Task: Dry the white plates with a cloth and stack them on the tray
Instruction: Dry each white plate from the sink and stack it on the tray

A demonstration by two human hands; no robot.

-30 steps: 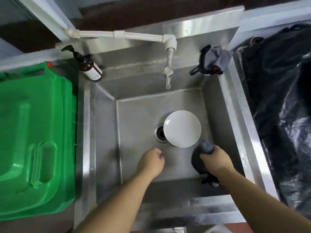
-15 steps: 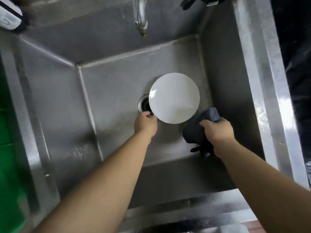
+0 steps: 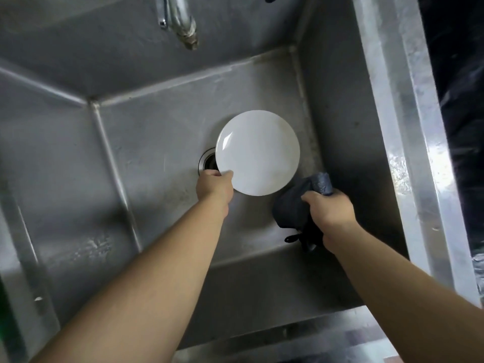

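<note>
A round white plate (image 3: 258,152) lies in the steel sink (image 3: 162,137), partly over the drain (image 3: 207,163). My left hand (image 3: 215,186) grips the plate's near-left rim with curled fingers. Just right of the plate, my right hand (image 3: 328,209) holds a bunched dark blue-grey cloth (image 3: 298,203), which touches the plate's lower right edge. No tray is in view.
The faucet spout (image 3: 183,22) hangs over the back of the basin. The sink's right rim (image 3: 408,142) borders a black plastic bag (image 3: 455,100). The front rim (image 3: 301,339) runs along the bottom. A sliver of green bin (image 3: 2,326) shows at far left.
My left hand reached forward from the sink floor and took hold of the plate's rim. My right hand with the cloth moved closer to the plate. The view moved down into the basin.
</note>
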